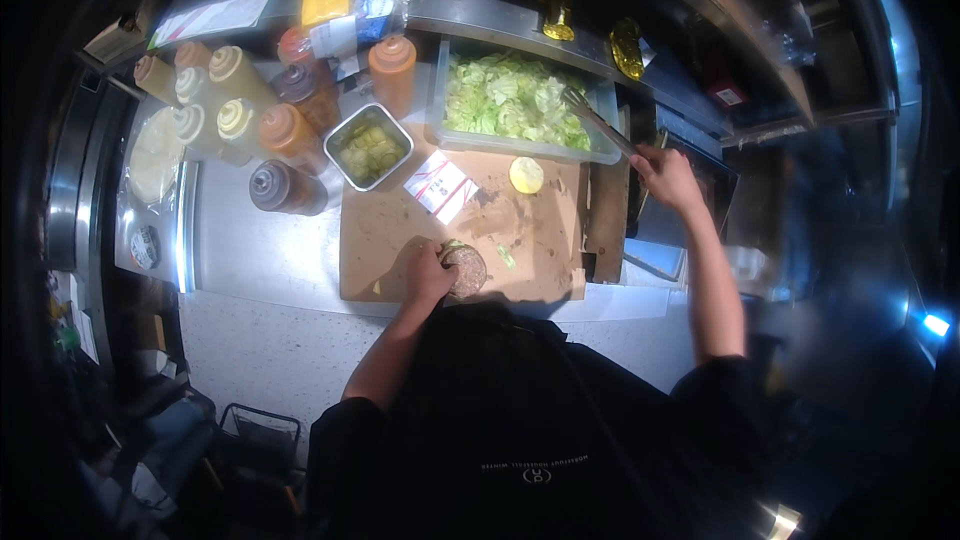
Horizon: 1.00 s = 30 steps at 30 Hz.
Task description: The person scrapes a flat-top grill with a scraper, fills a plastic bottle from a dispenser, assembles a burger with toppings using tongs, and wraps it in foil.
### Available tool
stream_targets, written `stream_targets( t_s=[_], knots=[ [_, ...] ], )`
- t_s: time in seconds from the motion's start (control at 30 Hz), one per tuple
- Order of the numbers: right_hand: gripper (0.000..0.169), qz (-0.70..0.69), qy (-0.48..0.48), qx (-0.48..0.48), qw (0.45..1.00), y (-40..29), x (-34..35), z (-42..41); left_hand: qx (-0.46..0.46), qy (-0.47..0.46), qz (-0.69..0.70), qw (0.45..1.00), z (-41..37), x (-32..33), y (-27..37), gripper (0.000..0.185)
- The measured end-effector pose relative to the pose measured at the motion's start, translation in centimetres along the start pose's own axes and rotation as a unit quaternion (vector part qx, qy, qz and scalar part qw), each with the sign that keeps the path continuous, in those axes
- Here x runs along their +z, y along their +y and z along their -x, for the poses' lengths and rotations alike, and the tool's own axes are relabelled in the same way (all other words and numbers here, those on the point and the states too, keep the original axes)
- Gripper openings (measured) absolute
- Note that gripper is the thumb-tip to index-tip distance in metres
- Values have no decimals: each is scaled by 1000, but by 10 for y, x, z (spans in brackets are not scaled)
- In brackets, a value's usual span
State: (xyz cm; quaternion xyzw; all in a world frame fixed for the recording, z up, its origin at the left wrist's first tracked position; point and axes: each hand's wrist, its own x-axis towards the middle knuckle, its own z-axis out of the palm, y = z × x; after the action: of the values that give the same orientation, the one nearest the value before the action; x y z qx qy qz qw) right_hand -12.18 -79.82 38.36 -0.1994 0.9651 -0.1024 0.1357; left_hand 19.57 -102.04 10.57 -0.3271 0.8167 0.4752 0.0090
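My left hand (432, 272) grips a round, browned meat patty (467, 271) at the near edge of a cardboard sheet (397, 217); a bit of green shows at the patty's far side, and what lies beneath is hidden. My right hand (667, 176) holds metal tongs (604, 127), their tips over the shredded lettuce (502, 97) in a clear plastic tub (517, 148). A round yellow-and-white item (526, 175) lies on the cardboard below the tub. Beside it are a printed paper slip (441, 187) and, nearer me, a scrap of lettuce (505, 256).
A metal container of sliced pickles (370, 152) stands at the cardboard's left corner. Several squeeze bottles (285, 131) crowd the left back, near a plastic-wrapped pale round stack (154, 157). Gold foil-wrapped items (556, 13) lie on the steel ledge behind the tub.
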Motion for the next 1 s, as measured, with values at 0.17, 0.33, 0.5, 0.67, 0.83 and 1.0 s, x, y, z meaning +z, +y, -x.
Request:
stream_targets(
  t_s=[0.17,0.33,0.5,0.67,0.83,1.0],
  knots=[
    [42,-191,-23,69,979,20,-1,35,-5,-3,-43,999,7,3,13,44],
    [37,-326,-21,53,943,32,-5,92,103,9,-21,994,24,-6,51,31],
    [39,-358,-93,56,927,52,17,139,169,-1,51,984,57,-13,72,31],
    [38,-386,-240,60,888,55,71,170,100,40,199,974,99,-37,68,31],
    [37,-430,-338,86,833,45,144,178,-96,44,343,934,119,-74,12,26],
    [39,-400,-359,105,837,75,207,184,-148,39,398,905,110,-85,-8,25]
  ],
)
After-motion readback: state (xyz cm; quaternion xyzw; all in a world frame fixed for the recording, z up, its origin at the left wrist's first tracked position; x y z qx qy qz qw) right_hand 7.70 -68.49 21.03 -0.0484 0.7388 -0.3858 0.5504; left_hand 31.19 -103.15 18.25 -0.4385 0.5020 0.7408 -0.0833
